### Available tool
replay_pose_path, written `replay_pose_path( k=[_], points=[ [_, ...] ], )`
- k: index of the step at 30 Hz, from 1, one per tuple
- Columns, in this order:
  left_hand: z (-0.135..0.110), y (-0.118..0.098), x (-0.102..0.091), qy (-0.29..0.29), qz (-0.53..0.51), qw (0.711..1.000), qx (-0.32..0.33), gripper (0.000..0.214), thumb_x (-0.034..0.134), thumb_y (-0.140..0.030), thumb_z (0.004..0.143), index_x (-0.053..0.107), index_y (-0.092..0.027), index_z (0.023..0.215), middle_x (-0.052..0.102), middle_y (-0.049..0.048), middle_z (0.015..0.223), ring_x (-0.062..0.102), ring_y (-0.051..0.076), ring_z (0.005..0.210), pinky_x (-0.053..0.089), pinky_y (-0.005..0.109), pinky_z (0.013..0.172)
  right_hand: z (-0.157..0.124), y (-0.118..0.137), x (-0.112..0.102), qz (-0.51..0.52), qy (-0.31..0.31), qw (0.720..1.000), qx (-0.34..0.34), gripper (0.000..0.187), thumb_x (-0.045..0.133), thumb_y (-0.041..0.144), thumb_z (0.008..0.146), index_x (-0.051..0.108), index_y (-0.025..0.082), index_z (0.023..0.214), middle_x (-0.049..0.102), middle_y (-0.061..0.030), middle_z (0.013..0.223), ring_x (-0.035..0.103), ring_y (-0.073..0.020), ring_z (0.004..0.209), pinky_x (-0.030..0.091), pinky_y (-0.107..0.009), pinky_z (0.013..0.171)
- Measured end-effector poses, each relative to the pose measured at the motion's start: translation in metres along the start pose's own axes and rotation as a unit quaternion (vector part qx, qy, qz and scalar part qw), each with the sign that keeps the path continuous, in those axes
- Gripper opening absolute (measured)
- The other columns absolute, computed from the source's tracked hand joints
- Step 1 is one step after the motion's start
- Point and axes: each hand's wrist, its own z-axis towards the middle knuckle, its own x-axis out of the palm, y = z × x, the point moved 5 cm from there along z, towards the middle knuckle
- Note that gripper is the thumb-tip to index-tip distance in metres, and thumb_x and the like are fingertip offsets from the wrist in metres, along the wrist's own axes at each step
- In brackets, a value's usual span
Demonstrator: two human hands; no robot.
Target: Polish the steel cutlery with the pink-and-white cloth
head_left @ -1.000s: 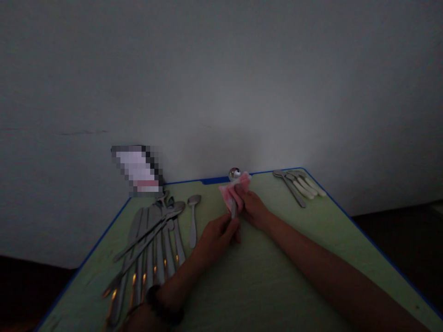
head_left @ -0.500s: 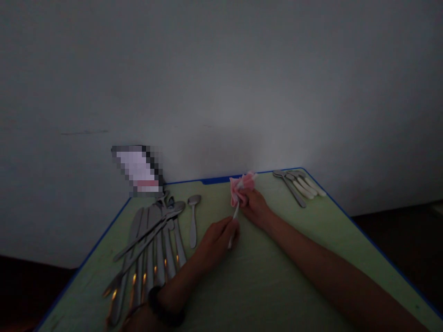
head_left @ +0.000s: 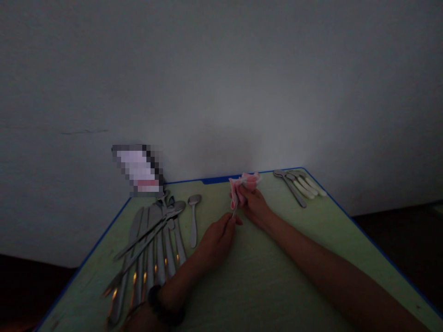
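My left hand (head_left: pixel 218 236) is closed around one end of a slim piece of cutlery (head_left: pixel 235 211). Its other end disappears into a pink cloth (head_left: pixel 235 190), so I cannot tell its kind. Pinched in my right hand (head_left: pixel 255 205), the cloth is folded about the cutlery, with a loose part sticking up behind my fingers. Both hands are close together above the middle of the table. Left of my left hand lies a single short spoon (head_left: pixel 193 221), its bowl towards the wall.
Several knives (head_left: pixel 159 258) lie side by side at the left, two long spoons (head_left: pixel 148 240) crossing them. At the back right are a metal spoon (head_left: pixel 294 191) and several white-handled pieces (head_left: pixel 306 188). A blurred phone-like object (head_left: pixel 136 168) leans against the wall (head_left: pixel 221 83). The green table (head_left: pixel 263 286) has a blue edge.
My left hand has turned and shifted slightly up towards the cloth, hiding the cutlery's near end. The cloth in my right hand has changed its folds; its loose part leans further right.
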Motion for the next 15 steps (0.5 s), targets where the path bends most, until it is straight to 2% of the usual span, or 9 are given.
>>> replay_pose_path(
  k=[3,6,11,15],
  points=[
    [0.0012,-0.0004,0.0002,0.01,-0.005,1.0,0.001,0.031,0.028,-0.029,0.091,0.056,-0.019,0.087,0.06,0.0026,0.079,0.055,0.017,0.073,0.041,0.027,0.072,-0.0008,-0.0029,-0.0041,-0.006,-0.035,0.999,0.012,0.033,0.065,0.047,0.067,0.061,0.016,0.075,0.063,-0.002,0.061,0.054,-0.0118,0.05,0.041,-0.024,0.048],
    [0.0019,-0.0013,-0.0012,0.011,-0.005,1.0,0.002,0.031,0.028,-0.029,0.09,0.056,-0.018,0.084,0.059,0.0026,0.077,0.054,0.017,0.072,0.04,0.027,0.072,-0.0021,-0.0032,-0.0053,-0.012,-0.05,0.998,0.02,0.034,0.062,0.049,0.069,0.062,0.015,0.072,0.064,-0.003,0.06,0.056,-0.0132,0.052,0.041,-0.024,0.047],
    [0.0019,-0.0016,-0.0047,0.009,-0.009,1.0,-0.009,0.033,0.027,-0.029,0.09,0.056,-0.018,0.08,0.055,0.0013,0.072,0.052,0.016,0.068,0.04,0.025,0.068,-0.0026,0.0016,-0.0002,-0.01,0.0,1.0,0.028,0.019,0.066,0.025,0.063,0.065,0.014,0.078,0.067,-0.0034,0.073,0.059,-0.013,0.063,0.042,-0.022,0.053],
    [0.0015,0.0003,-0.0038,0.024,0.003,1.0,-0.011,0.032,0.028,-0.029,0.09,0.056,-0.018,0.082,0.057,0.0012,0.073,0.051,0.015,0.066,0.039,0.025,0.065,-0.0023,0.0061,0.0006,0.008,0.047,0.998,0.042,0.023,0.063,0.015,0.061,0.065,0.017,0.084,0.067,-0.0013,0.08,0.057,-0.0117,0.069,0.04,-0.02,0.053]
  ],
)
